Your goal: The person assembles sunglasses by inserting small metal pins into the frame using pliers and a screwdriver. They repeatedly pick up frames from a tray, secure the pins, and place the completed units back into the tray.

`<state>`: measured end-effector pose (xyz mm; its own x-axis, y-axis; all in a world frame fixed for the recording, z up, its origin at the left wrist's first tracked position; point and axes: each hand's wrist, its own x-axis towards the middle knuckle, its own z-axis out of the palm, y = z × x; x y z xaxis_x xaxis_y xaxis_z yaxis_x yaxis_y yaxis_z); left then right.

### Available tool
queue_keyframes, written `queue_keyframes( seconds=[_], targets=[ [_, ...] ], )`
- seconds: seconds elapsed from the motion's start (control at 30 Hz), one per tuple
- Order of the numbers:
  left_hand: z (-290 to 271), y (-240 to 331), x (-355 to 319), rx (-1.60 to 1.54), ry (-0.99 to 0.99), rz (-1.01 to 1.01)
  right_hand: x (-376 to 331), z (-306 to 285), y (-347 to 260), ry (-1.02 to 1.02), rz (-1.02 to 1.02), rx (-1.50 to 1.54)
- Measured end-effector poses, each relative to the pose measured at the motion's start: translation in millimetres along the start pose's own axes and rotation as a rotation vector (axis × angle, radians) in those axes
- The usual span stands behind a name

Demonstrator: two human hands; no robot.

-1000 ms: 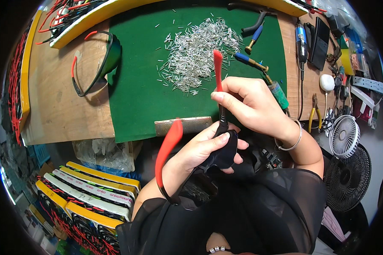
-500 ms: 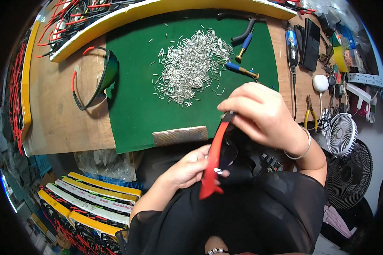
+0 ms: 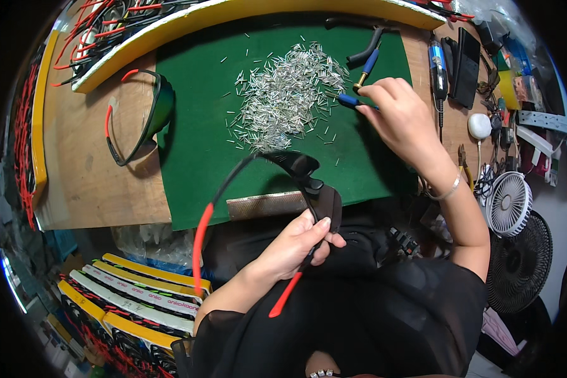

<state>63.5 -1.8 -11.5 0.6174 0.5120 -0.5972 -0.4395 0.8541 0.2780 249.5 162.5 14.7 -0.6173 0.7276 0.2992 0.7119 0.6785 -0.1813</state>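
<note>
My left hand [image 3: 299, 242] grips a pair of black glasses [image 3: 302, 179] with red-tipped arms, held above my lap at the front edge of the green mat [image 3: 195, 157]. One arm of the glasses curves out to the left, the other points down past my fingers. My right hand [image 3: 400, 116] reaches across the mat and its fingers close on a blue-handled tool [image 3: 349, 101] lying by a heap of small silver pins [image 3: 283, 94].
A second pair of glasses [image 3: 142, 123] lies on the wooden bench at left. Pliers [image 3: 365, 53], a black phone [image 3: 466, 66], a white fan [image 3: 507, 201] and small tools crowd the right side. Yellow-edged boxes [image 3: 132, 302] are stacked at lower left. A metal file [image 3: 264, 205] sits on the mat's front edge.
My right hand left the glasses and reached up and right to the blue-handled tool. My left hand now holds the glasses alone, their arms spread wider.
</note>
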Motion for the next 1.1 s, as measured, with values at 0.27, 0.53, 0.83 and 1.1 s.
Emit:
queue_keyframes(
  seconds=[0.27, 0.53, 0.83, 1.1],
  targets=[
    [-1, 0, -5, -0.004, 0.029, -0.032, 3, 27, 10, 0.075, -0.019, -0.166],
    [5, 12, -7, -0.294, 0.131, 0.125, -23, -31, -38, -0.101, 0.316, 0.546],
    [-1, 1, -9, -0.302, 0.190, 0.006, -80, -40, -74, -0.380, 0.326, 0.879],
    [3, -10, 1, -0.169, 0.243, 0.137, -84, -20, -79, -0.368, 0.250, 0.732]
  ],
)
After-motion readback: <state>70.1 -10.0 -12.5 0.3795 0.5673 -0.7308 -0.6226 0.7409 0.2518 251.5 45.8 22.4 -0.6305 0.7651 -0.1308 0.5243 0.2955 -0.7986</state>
